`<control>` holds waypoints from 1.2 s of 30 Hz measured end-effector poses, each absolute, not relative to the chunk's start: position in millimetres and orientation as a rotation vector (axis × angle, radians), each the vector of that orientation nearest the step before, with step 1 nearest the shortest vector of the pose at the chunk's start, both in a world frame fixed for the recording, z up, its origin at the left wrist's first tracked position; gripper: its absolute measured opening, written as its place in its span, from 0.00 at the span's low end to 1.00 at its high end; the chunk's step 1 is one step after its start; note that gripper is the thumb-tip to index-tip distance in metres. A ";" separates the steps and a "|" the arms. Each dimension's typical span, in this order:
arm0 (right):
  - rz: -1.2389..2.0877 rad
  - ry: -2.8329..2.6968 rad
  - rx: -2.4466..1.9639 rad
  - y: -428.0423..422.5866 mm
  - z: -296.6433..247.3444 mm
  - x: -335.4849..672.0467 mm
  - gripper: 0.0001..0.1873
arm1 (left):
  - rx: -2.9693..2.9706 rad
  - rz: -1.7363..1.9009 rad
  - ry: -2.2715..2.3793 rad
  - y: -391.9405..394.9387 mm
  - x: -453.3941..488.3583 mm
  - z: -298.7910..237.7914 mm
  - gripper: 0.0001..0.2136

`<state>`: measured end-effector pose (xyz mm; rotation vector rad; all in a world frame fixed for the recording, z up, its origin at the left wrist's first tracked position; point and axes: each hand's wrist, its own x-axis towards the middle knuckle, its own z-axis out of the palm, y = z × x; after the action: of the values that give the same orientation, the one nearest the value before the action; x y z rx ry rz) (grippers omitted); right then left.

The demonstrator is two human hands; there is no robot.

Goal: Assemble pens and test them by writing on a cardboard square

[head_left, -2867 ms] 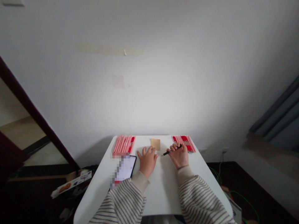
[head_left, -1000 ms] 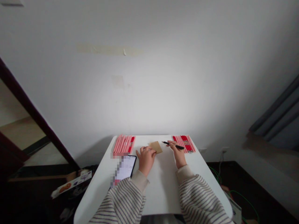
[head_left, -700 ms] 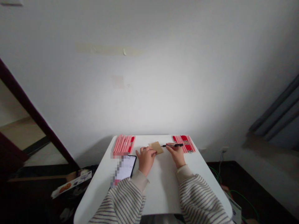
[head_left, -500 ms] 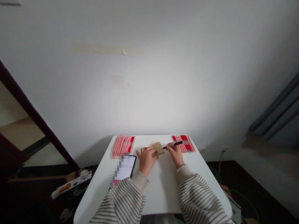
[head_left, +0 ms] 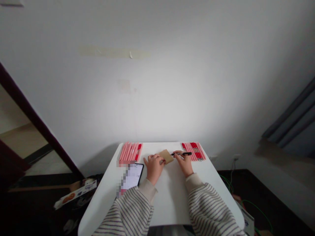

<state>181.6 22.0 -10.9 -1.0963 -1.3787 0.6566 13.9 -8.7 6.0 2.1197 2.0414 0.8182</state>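
A small brown card (head_left: pixel 167 155) lies near the middle of the white table (head_left: pixel 169 196). My left hand (head_left: pixel 154 167) rests on the table with its fingers curled onto the card's left edge, holding it down. My right hand (head_left: pixel 184 163) grips a black pen (head_left: pixel 181 153), which lies almost level with its tip at the card's right edge. A row of pink and red pens (head_left: pixel 130 152) lies at the back left. Another row of pink and red pens (head_left: pixel 195 150) lies at the back right, just beyond my right hand.
A phone (head_left: pixel 130 178) lies face up left of my left hand, its screen lit. The table stands against a white wall. Boxes and clutter (head_left: pixel 75 193) sit on the dark floor to the left, and a green cable (head_left: pixel 246 205) runs on the floor to the right.
My left hand slid from flat on the table onto the card and turned it slightly. My right hand brought the pen round until its tip met the card's right edge.
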 end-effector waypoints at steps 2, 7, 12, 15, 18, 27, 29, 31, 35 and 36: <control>0.655 -1.390 -1.092 22.7 -12.3 181.6 0.13 | 2.118 0.829 2.055 -8.2 13.6 5.2 0.08; 0.541 -1.432 -1.131 25.1 -18.1 181.3 0.11 | 2.102 0.848 2.089 -8.6 12.9 3.8 0.19; 0.461 -1.493 -1.129 25.5 -21.5 180.3 0.11 | 2.130 0.806 2.104 -9.8 13.5 4.9 0.17; 0.460 -1.517 -1.130 24.1 -21.2 179.3 0.10 | 2.136 0.756 2.108 -9.9 13.9 5.9 0.16; 0.440 -1.572 -1.136 21.8 -20.4 177.9 0.08 | 2.130 0.708 2.111 -9.7 14.1 6.1 0.16; 0.398 -1.607 -1.155 21.0 -24.2 175.6 0.05 | 2.125 0.715 2.132 -7.7 12.9 1.6 0.16; 0.405 -1.605 -1.147 21.4 -24.6 175.5 0.04 | 2.125 0.707 2.134 -7.9 12.7 2.4 0.16; 0.408 -1.607 -1.148 21.0 -24.0 175.2 0.04 | 2.124 0.692 2.137 -8.4 12.7 3.9 0.16; 0.415 -1.607 -1.159 19.6 -22.7 174.3 0.05 | 2.134 0.683 2.130 -9.3 12.4 5.8 0.16; 0.418 -1.604 -1.162 19.6 -23.1 174.2 0.06 | 2.136 0.688 2.127 -9.3 12.3 5.7 0.16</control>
<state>174.2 19.6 -23.1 -1.1616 -1.6036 0.4184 12.3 -9.3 5.7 2.1358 2.1273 0.6877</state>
